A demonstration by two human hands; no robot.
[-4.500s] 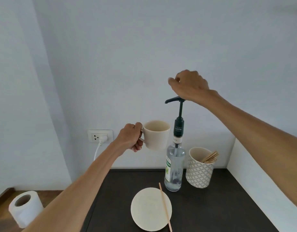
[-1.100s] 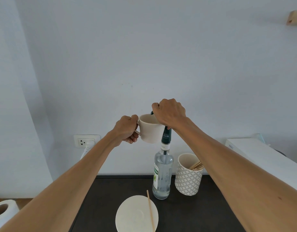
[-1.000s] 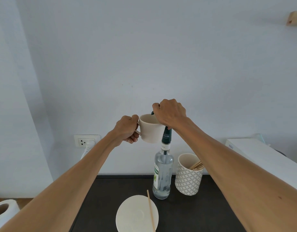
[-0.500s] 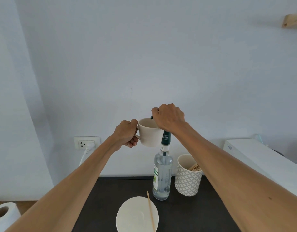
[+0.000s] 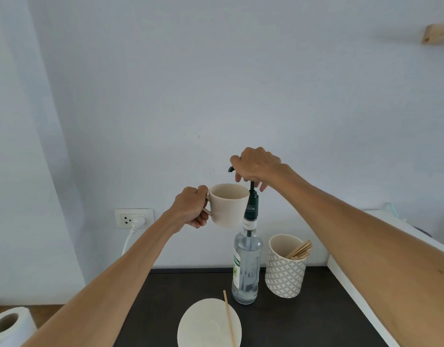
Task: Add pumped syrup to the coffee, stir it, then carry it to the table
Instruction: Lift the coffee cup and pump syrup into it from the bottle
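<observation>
Dark countertop [image 5: 303, 321] against a pale wall: syrup being pumped into a held cup.

Left hand [image 5: 191, 209] grips the cup [image 5: 228, 206] by its handle, rim just under the pump spout [image 5: 231, 169]; right hand [image 5: 256, 166] closes over the pump head atop the upright syrup bottle [image 5: 247, 269] near the back edge. Coffee level and any syrup stream are hidden. 1 stir stick [image 5: 229, 319] lies across the saucer [image 5: 203, 324].
</observation>
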